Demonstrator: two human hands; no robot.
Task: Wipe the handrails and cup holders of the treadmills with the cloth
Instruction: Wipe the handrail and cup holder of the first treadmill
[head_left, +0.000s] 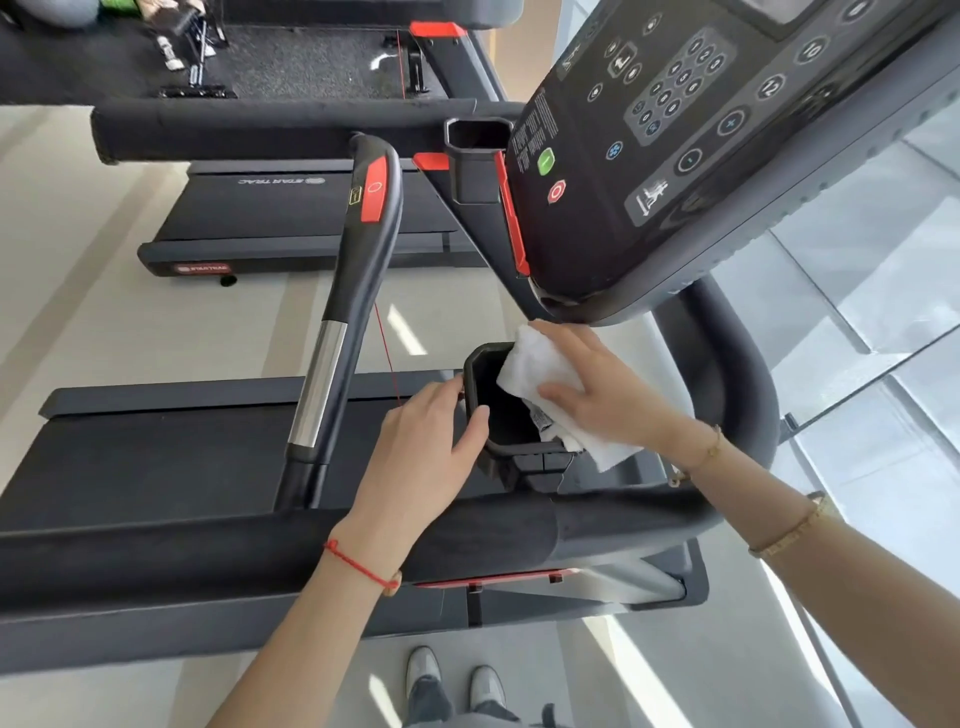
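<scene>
A black cup holder (480, 371) hangs below the treadmill console. My left hand (426, 431) holds its near rim, thumb hooked over the edge. My right hand (597, 389) presses a white cloth (535, 371) against the holder's right rim, with part of the cloth hanging down inside and over the side. A black handrail (519, 535) with foam padding runs across in front of me, under both forearms. A centre handlebar (358, 270) with a red stop button and a chrome section rises to the left of the cup holder.
The console (701, 145) with its keypad overhangs the cup holder at the upper right. A second cup holder (475, 156) sits on its far side. Another treadmill (291, 218) stands beyond. Glass panels lie to the right. My shoes (452, 675) stand on the pale floor.
</scene>
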